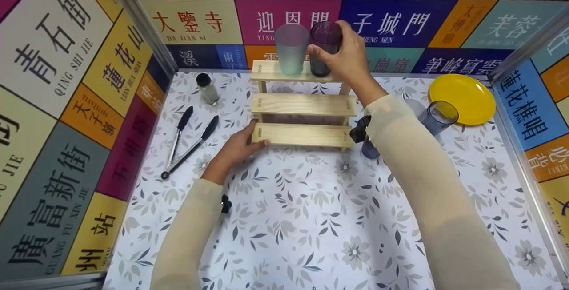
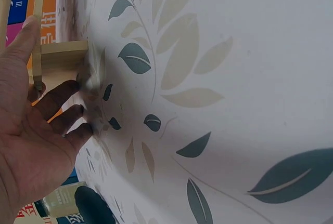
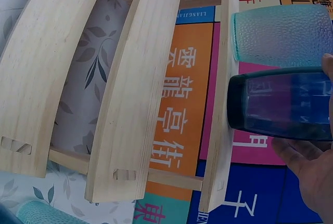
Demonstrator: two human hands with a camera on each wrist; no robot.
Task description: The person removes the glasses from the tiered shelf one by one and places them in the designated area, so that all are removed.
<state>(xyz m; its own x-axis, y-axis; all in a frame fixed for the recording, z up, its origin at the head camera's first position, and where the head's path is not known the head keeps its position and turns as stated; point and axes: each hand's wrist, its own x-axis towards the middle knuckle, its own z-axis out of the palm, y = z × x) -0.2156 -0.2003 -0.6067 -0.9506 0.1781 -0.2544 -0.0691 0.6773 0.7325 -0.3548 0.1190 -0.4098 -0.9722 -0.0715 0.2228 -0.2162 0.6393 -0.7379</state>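
A three-tier wooden rack stands at the middle of the table. My right hand grips a dark tinted glass, thumb on one side and fingers on the other. The glass is upright, its base at the top tier. Close beside it on that tier stands a pale teal textured glass, also clear in the right wrist view. My left hand holds the left end of the lowest tier between thumb and forefinger; in the left wrist view its other fingers extend beside the rack.
Black-tipped tongs lie spread at left, near a small dark-lidded jar. At right are a yellow plate and a bluish glass. Another glass is partly hidden by my right arm. Printed panels wall the back and sides.
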